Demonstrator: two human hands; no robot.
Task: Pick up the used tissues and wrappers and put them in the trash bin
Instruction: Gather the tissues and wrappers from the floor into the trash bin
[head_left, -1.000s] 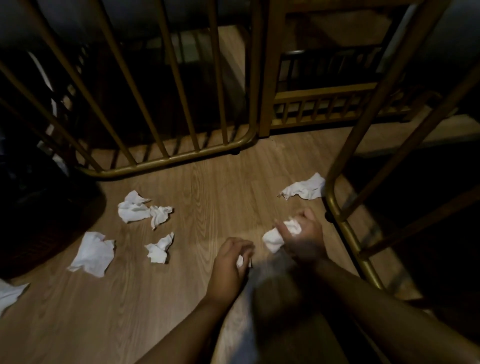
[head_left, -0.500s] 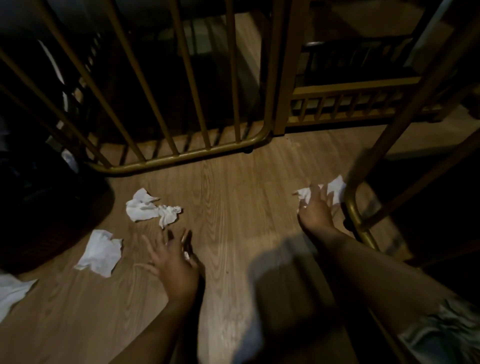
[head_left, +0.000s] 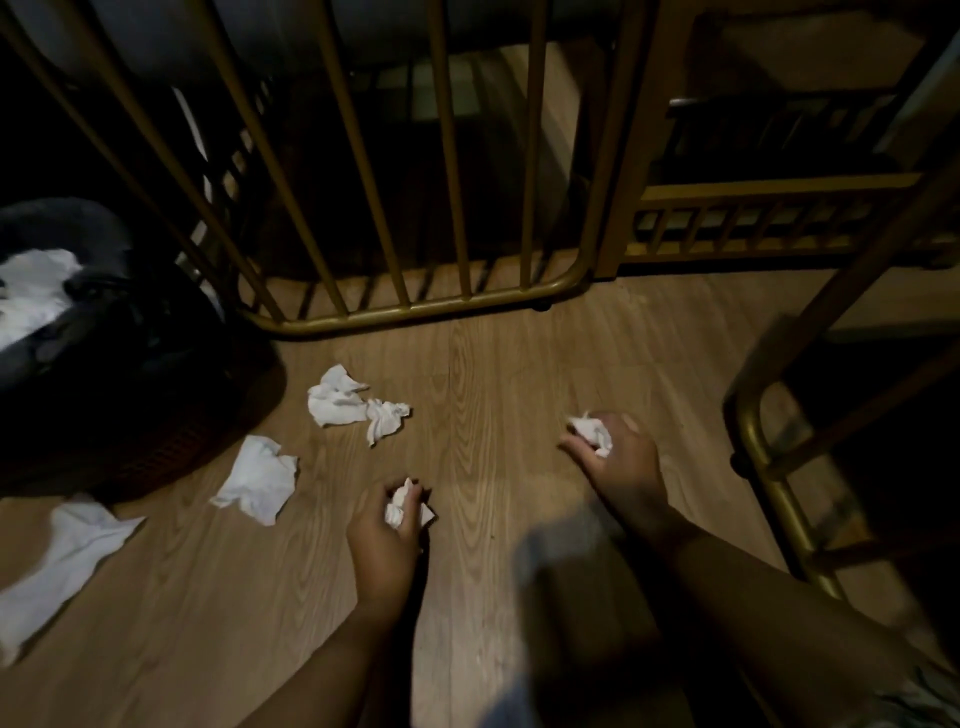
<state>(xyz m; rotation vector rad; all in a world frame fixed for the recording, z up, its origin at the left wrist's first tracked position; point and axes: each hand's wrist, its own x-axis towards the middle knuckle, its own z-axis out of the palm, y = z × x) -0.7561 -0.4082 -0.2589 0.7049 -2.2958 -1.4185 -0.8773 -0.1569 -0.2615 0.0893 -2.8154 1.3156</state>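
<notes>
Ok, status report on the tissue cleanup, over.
Left hand gripping a wad, right hand gripping another. Loose tissues left on the floor. Nothing in the way.

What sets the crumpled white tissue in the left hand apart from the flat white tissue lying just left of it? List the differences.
The crumpled white tissue is gripped in the left hand; the flat white tissue lies loose on the wooden floor, touched by nothing. The gripped one is balled tight and shows small; the flat one is spread open and looks larger. Both are white paper.
</notes>
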